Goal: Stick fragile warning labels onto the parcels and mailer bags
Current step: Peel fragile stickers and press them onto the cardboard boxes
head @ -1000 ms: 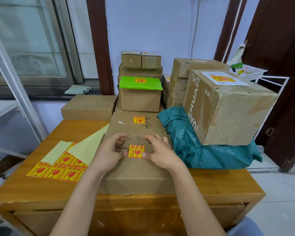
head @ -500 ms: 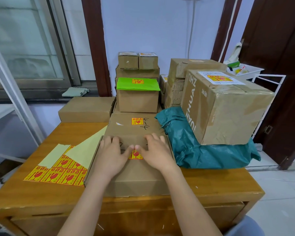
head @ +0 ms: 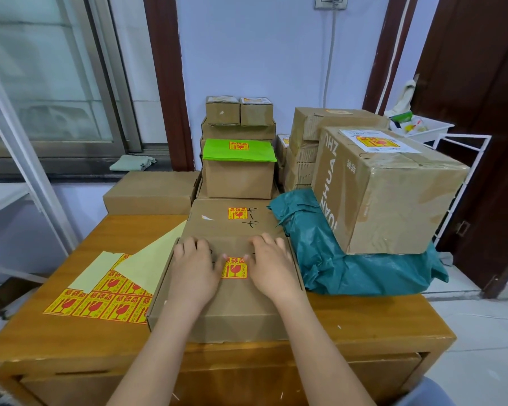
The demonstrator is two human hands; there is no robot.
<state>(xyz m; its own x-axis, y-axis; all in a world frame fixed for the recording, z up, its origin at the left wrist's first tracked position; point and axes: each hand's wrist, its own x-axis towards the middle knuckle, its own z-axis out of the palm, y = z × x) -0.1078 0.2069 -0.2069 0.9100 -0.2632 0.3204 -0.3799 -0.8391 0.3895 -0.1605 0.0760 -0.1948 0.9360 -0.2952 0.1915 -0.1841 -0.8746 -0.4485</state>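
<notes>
A flat brown parcel lies on the wooden table in front of me, with a yellow and red fragile label stuck on its top. My left hand lies flat on the lid just left of the label. On the other side my right hand presses down the same way, and both thumbs touch the label's edges. To the left on the table lies a sheet of fragile labels, its pale backing paper partly peeled up. Behind the parcel sits a second flat box bearing its own label.
A teal mailer bag lies at the right under a large taped carton. Stacked cartons and a green mailer stand against the back wall. Another flat box sits behind the table at the left. The table's front edge is close to me.
Both hands have spread out from the label's edges and now lie flatter on the parcel's lid. The parcel and label have stayed in place.
</notes>
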